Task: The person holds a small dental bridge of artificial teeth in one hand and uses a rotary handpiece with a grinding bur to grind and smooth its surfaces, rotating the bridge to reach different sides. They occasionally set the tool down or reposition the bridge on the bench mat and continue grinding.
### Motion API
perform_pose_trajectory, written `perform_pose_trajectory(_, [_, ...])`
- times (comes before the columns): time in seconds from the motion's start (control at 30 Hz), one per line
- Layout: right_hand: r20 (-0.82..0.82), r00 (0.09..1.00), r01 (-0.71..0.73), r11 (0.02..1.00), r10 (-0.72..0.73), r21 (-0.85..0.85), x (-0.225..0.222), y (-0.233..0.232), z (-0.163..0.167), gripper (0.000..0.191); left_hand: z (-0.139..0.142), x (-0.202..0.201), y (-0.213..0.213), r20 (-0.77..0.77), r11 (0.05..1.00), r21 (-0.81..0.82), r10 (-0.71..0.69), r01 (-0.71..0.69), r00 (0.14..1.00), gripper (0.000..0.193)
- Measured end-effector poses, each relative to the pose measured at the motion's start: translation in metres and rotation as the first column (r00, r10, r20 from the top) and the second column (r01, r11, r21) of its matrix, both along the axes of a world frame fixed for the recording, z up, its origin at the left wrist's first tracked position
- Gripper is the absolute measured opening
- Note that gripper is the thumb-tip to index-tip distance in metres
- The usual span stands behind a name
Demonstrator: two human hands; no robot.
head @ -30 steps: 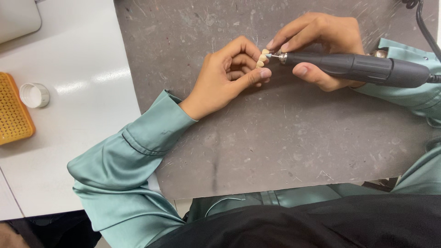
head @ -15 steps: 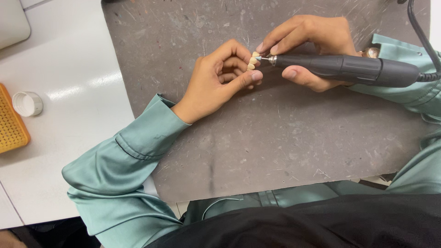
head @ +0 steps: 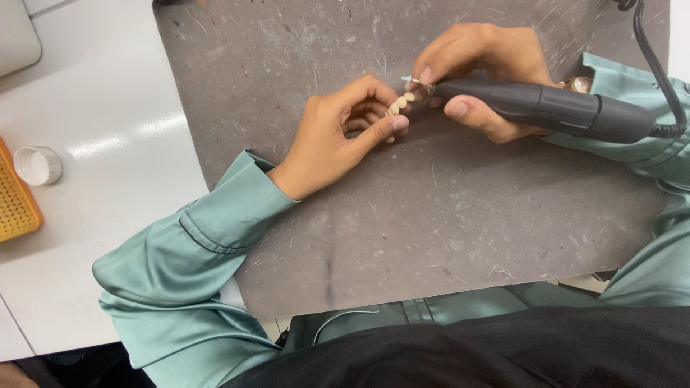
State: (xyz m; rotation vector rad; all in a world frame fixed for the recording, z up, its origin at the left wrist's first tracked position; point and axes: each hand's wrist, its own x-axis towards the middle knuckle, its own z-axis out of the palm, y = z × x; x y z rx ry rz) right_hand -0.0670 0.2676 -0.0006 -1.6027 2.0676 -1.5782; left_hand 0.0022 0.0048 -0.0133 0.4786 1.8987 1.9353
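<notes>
Here, a small cream-coloured row of dental crowns [head: 397,104] is pinched in the left hand [head: 338,136] above the scratched grey mat [head: 431,237] on the white bench [head: 93,136]. The black corded rotary handpiece [head: 553,108] is clasped in the right hand [head: 481,72], its tip at the crowns. The piece is judged light, rigid and brittle, best held by its ends.

bench [head: 100,93]: white, glossy, takes up the left side of view
mat [head: 402,237]: grey, speckled, heavily scratched, lies on the bench and fills the centre and right
cap [head: 38,165]: small, white, round, open side up, on the bench near the left edge
tray [head: 14,205]: orange-yellow, fine grid surface, just below-left of the cap, cut off by the left edge
pale object [head: 16,36]: light grey, rounded corner, top left, mostly out of frame, kind unclear
</notes>
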Motion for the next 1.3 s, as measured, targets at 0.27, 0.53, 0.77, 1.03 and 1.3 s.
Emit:
perform_pose_trajectory(0.27, [0.234, 0.971, 0.036, 0.999, -0.04, 0.021, 0.005, 0.0, -0.001, 0.031, -0.003, 0.002, 0.0, -0.068, 0.999, -0.009, 0.049, -0.05, 0.997, 0.017])
perform_pose_trajectory(0.53, [-0.143, 0.99, -0.003, 0.999, -0.002, -0.036, -0.001, -0.007, 0.004, 0.03, -0.001, 0.0, -0.003, 0.0, 0.998, 0.047, 0.045, -0.045, 0.999, 0.017])
perform_pose_trajectory(0.77, [-0.212, 0.977, 0.029, 0.999, -0.033, -0.022, 0.002, -0.008, 0.004, 0.025, -0.002, 0.0, -0.004, -0.037, 0.995, 0.079, 0.059, -0.056, 0.998, 0.019])
perform_pose_trajectory(1.03, [-0.351, 0.936, 0.043, 0.998, -0.023, 0.05, -0.001, -0.011, 0.015, 0.027, -0.002, -0.002, -0.005, -0.064, 0.996, 0.082, 0.045, -0.04, 0.997, 0.017])
perform_pose_trajectory(1.3, [-0.363, 0.932, 0.041, 0.997, -0.013, 0.071, -0.002, -0.012, 0.02, 0.028, -0.001, -0.004, -0.005, -0.06, 0.997, 0.072, 0.043, -0.039, 0.997, 0.017])
